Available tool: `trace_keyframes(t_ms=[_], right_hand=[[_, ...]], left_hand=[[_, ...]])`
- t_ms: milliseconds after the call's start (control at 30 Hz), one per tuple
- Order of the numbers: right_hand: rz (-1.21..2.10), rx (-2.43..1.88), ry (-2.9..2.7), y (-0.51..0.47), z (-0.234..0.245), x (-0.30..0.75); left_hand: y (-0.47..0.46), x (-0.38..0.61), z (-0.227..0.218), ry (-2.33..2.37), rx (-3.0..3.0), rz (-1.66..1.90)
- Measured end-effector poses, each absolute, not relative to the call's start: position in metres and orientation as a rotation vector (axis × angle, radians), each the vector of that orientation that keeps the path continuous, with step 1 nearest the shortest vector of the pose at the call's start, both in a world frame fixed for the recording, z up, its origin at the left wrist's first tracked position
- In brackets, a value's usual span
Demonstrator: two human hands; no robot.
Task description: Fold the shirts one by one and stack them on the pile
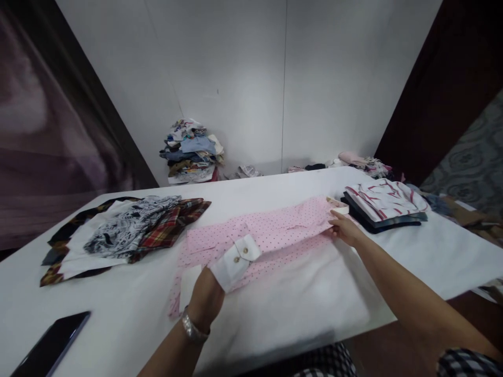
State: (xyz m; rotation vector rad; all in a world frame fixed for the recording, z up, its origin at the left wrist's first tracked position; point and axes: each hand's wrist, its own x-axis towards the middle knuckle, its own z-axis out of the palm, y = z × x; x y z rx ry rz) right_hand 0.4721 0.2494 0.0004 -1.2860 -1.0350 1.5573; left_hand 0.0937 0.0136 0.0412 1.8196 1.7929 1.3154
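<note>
A pink dotted shirt (271, 226) with white cuffs and a white collar lies stretched sideways across the white table. My right hand (342, 229) pinches its near edge beside the collar end. At the other end my left hand (209, 294), with a silver bracelet at the wrist, is at the sleeve. A white buttoned cuff (238, 260) lies over its fingers and hides most of them; the hand looks curled around the fabric there. Between my hands the shirt's near edge is slightly raised and pulled fairly straight.
Overlapping patterned garments (121, 230) lie on the table's left. A folded stack with a white and red garment (387, 199) sits at right. A dark phone (53, 343) rests at the near left. Behind the table are a tall clothes pile (192, 152) and more clothes (357, 161) against the wall.
</note>
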Motion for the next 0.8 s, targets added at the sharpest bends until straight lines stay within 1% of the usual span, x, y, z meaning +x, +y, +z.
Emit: trace_keyframes(t_ms=[100, 200, 267, 367, 467, 533, 600, 800], right_hand=[[1.574, -1.207, -1.048, 0.256, 0.009, 0.47], [1.589, -1.164, -1.073, 0.27, 0.023, 0.458], [1.583, -1.12, -1.086, 0.282, 0.032, 0.442], [1.568, -1.086, -1.105, 0.297, 0.04, 0.412], [1.5, -1.198, -1.152, 0.304, 0.035, 0.387], [1.419, -1.288, -1.214, 0.306, 0.026, 0.378], [1.296, -1.342, -1.295, 0.308, 0.015, 0.377], [0.674, -1.511, -1.611, 0.313, -0.012, 0.4]], left_hand=[[0.019, 0.074, 0.041, 1.771, 1.64, 1.413], [0.037, 0.058, 0.049, 1.518, 1.052, 1.715], [0.058, 0.05, 0.054, 1.328, 0.735, 1.844], [0.088, 0.041, 0.05, 1.174, 0.4, 1.896], [0.097, 0.035, 0.028, 1.15, -0.03, 1.795], [0.093, 0.031, 0.011, 1.196, -0.111, 1.699], [0.087, 0.027, 0.0, 1.196, -0.063, 1.648], [0.091, 0.026, 0.0, 1.24, 0.024, 1.555]])
